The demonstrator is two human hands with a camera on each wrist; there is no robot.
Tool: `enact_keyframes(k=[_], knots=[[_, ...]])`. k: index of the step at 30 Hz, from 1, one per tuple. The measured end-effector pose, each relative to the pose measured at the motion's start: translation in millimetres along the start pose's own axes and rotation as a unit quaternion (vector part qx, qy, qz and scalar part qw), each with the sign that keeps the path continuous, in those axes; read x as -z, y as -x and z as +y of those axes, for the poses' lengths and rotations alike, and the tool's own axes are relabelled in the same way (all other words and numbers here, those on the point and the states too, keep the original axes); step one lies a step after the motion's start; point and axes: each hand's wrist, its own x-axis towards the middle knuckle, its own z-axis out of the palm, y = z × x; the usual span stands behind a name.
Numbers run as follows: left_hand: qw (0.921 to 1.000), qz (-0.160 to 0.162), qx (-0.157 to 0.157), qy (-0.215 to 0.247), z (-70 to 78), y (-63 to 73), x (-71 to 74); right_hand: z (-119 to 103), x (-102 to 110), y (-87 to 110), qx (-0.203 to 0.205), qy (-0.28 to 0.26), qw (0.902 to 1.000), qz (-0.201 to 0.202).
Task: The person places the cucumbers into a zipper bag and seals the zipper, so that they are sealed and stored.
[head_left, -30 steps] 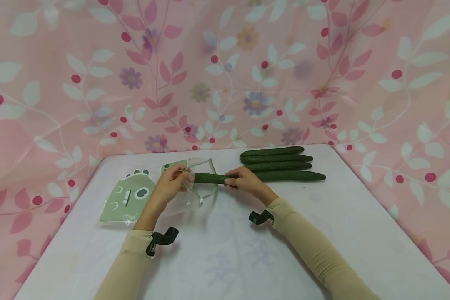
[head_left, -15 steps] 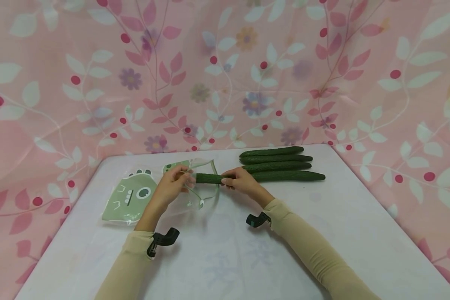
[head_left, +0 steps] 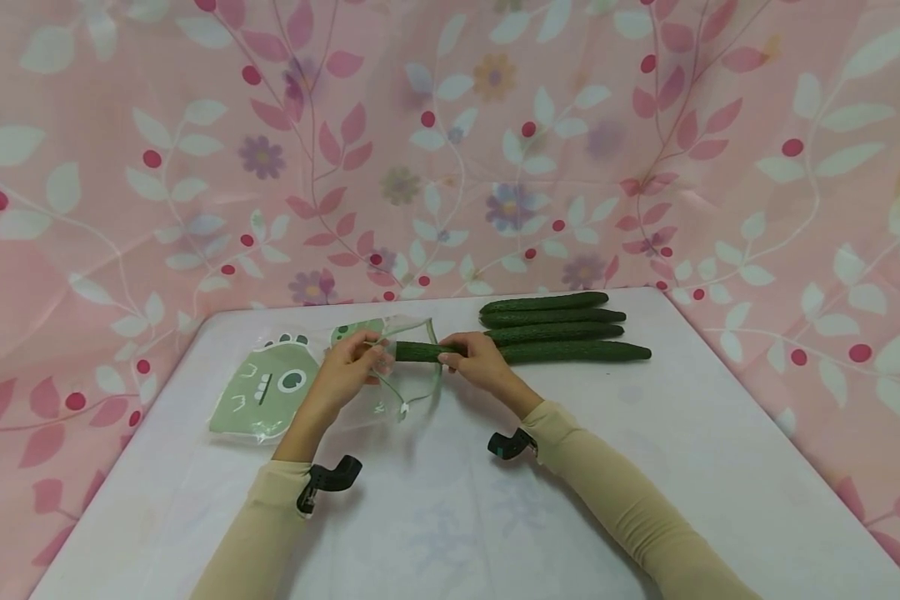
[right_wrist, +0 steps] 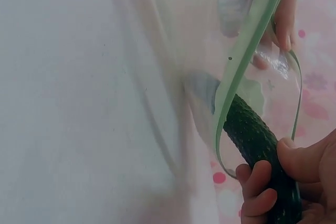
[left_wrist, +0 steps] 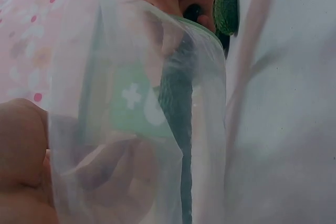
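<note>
A clear plastic zip bag with a green one-eyed monster print lies toward the table's left, its green-edged mouth spread toward the right. My left hand pinches the bag's film near that mouth; some of its fingers show only through the plastic in the left wrist view. In my right hand is a dark green cucumber, gripped between thumb and curled fingers near one end. Its far end is inside the bag, seen blurred through the film.
Several more cucumbers lie side by side at the back right, just beyond my right hand. The white-covered table ends at a pink floral curtain. Each wrist carries a small black camera mount.
My right hand has moved left, bringing the cucumber further into the bag's mouth. The bag and my left hand have shifted slightly to the right.
</note>
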Motion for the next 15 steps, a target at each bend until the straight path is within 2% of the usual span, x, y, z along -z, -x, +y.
enact_keyframes(k=[7, 15], knots=[[1.0, -0.002, -0.004, 0.005, 2.1, 1.7, -1.6, -6.5, -10.0, -3.3, 0.009, -0.008, 0.9999, 0.012], [0.9999, -0.002, -0.007, 0.01, 6.0, 3.6, -2.5, -10.6, -15.3, -7.2, -0.007, -0.011, 0.9998, 0.017]])
